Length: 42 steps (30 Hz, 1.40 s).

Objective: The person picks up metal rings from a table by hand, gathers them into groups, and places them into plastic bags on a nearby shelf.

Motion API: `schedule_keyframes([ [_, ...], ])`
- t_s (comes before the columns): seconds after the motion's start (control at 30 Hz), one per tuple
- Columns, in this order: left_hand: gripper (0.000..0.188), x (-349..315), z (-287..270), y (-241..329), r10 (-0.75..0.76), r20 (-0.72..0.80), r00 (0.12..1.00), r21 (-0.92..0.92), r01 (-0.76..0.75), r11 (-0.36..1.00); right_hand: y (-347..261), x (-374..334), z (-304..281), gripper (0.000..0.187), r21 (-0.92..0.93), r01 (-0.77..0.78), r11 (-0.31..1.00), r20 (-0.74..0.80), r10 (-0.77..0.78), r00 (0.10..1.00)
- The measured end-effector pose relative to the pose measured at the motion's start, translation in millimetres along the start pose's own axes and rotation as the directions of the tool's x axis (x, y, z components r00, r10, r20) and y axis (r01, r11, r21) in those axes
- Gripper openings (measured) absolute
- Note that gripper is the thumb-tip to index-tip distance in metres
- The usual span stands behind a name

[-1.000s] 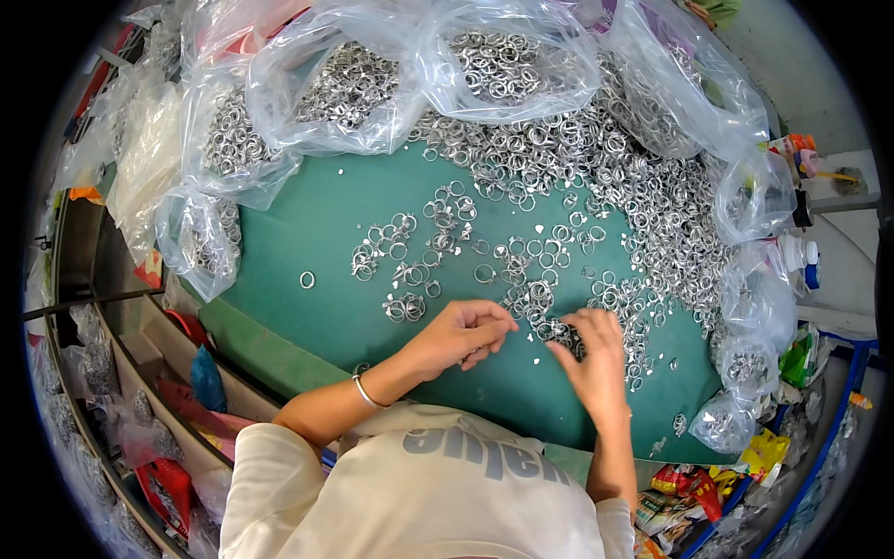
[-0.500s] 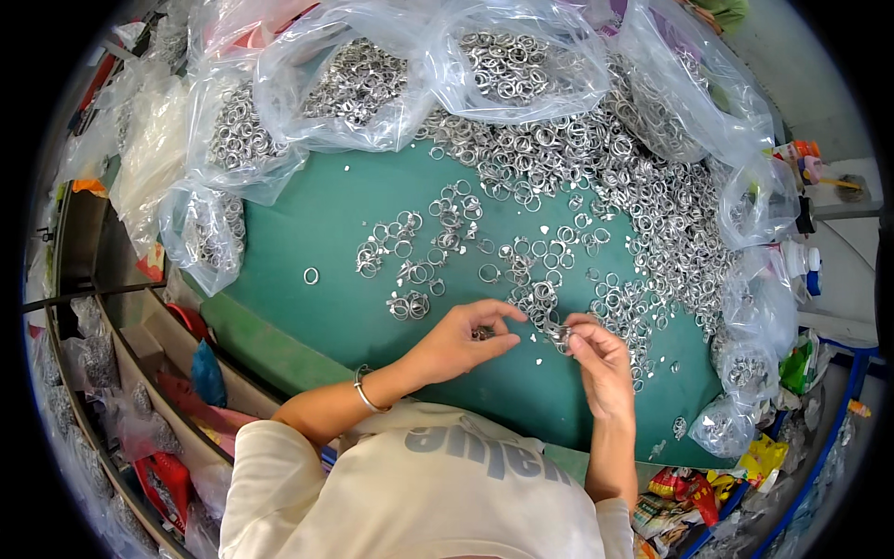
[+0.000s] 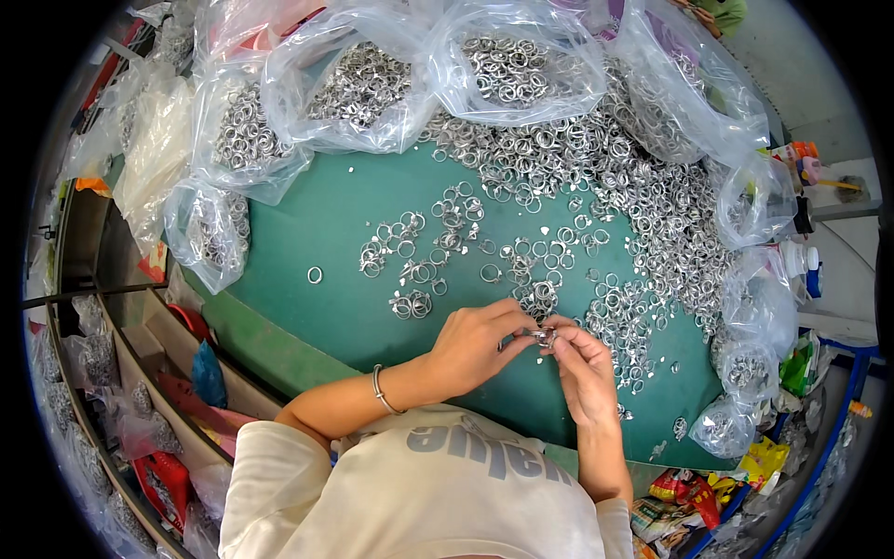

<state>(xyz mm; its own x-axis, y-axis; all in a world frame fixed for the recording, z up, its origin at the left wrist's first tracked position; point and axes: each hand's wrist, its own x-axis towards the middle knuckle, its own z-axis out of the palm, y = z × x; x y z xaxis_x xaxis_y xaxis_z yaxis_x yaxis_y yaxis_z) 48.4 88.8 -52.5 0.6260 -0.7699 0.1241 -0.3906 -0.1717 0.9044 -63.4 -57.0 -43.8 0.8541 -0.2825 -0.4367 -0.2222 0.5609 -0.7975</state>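
My left hand (image 3: pixel 477 343) and my right hand (image 3: pixel 585 365) meet over the near middle of the green tabletop (image 3: pixel 317 210). Between their fingertips is a small cluster of silver rings (image 3: pixel 544 337), pinched from both sides. How many there are, I cannot make out. Curled fingers hide the palm of my left hand. Just beyond my fingertips lies a small pile of loose rings (image 3: pixel 537 300). Another little group of rings (image 3: pixel 411 305) lies to the left, and one lone ring (image 3: pixel 315 275) rests farther left.
A large heap of rings (image 3: pixel 652 205) spreads across the far and right side. Clear plastic bags of rings (image 3: pixel 363 84) line the table's edge. Left of the table stands a compartmented rack (image 3: pixel 140 326) with bags and a red scoop. Colourful packets (image 3: pixel 684 489) lie at the lower right.
My left hand has moved right and my right hand slightly left, so they now meet at the rings. Half a second ago they were apart, with rings visible in each.
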Motion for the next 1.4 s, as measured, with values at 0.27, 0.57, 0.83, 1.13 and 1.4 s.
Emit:
schedule_keyframes([
  [0.27,0.010,-0.3,-4.3,2.2,-0.266,0.072,0.961,-0.482,0.267,0.835,0.6,-1.2,-6.8,0.012,0.131,0.015,0.991,0.107,-0.029,0.994],
  [0.57,0.012,1.5,-12.7,12.0,-0.468,0.274,0.840,-0.622,0.526,0.580,-3.3,-3.6,0.1,0.012,0.239,-0.053,0.970,0.197,0.005,0.980],
  [0.83,0.009,-3.0,-13.8,19.4,-0.333,0.147,0.931,-0.583,0.353,0.732,-4.6,-10.9,5.6,0.013,0.021,0.122,0.992,0.196,-0.124,0.973],
  [1.13,0.017,-5.5,-13.1,14.9,0.018,-0.061,0.998,-0.409,-0.042,0.912,-9.2,-23.3,22.5,0.020,-0.263,0.257,0.930,-0.007,-0.268,0.963],
  [1.4,0.022,-9.2,-10.5,16.7,0.292,-0.124,0.948,-0.121,-0.307,0.944,-15.1,-25.9,32.9,0.021,-0.602,0.372,0.707,-0.013,-0.474,0.880],
])
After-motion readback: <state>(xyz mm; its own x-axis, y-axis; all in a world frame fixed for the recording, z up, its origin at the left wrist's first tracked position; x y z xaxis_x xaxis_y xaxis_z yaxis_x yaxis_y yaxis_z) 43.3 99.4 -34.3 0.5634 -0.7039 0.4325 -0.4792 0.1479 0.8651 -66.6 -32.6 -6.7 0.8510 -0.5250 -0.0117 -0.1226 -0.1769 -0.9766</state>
